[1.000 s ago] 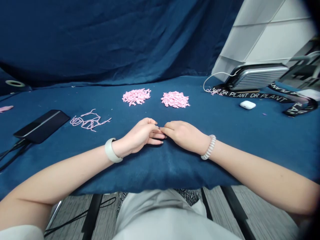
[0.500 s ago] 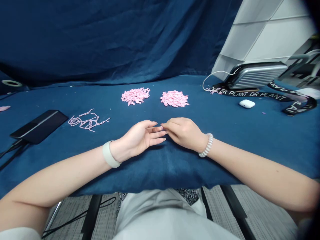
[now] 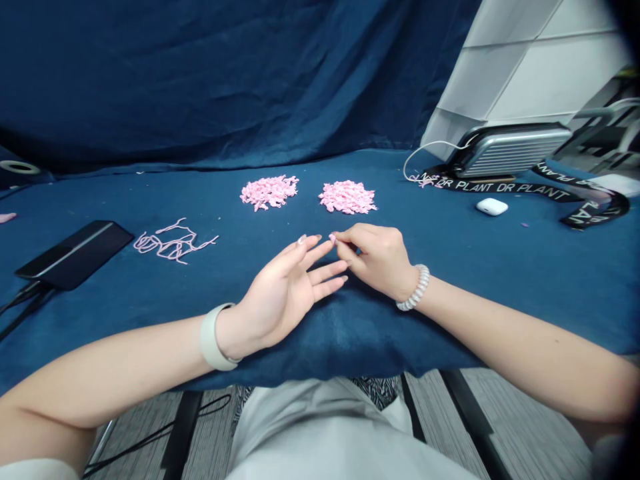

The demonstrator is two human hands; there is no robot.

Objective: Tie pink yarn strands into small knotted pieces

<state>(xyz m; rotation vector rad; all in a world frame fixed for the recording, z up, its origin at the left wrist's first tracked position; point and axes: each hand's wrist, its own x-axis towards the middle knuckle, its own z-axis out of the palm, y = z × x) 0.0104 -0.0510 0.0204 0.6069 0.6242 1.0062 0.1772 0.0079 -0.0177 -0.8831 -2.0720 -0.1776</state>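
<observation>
The left hand (image 3: 283, 290) has opened and drawn back from the right hand (image 3: 375, 260), whose fingertips stay pinched together, perhaps on a tiny pink scrap (image 3: 333, 237), too small to tell, just below the heap of pink yarn snippets (image 3: 347, 197).

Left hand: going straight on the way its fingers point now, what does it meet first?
Most likely the right hand, just beyond the fingertips of the left hand, up and to the right; depth is hard to judge here.
</observation>
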